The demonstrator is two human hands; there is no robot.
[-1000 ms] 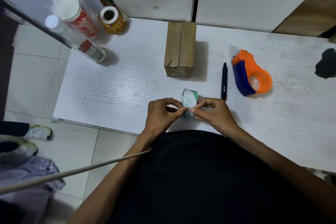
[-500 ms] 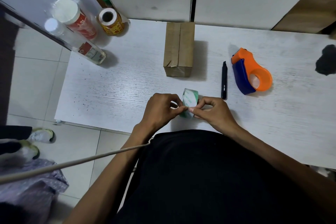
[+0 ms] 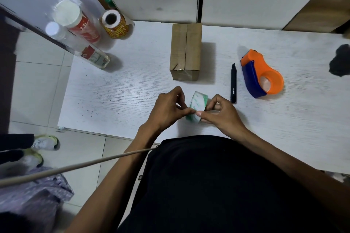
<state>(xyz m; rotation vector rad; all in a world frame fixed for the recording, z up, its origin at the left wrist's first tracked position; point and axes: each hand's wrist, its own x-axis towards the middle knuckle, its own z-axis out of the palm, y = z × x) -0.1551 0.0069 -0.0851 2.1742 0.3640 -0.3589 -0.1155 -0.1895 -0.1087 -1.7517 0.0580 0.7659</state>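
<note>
A small green and white packet stands on the white table near its front edge. My left hand pinches its near end from the left with thumb and forefinger. My right hand pinches the same end from the right, its other fingers curled beside the packet. The packet's near lower part is hidden by my fingers.
A taped cardboard box sits behind the packet. A black marker and an orange and blue tape dispenser lie to the right. Two bottles and a yellow roll stand back left. A person's shoes are on the floor at left.
Both hands keep pinching the packet's near end; the fingers shifted slightly. The packet has stayed in place.
</note>
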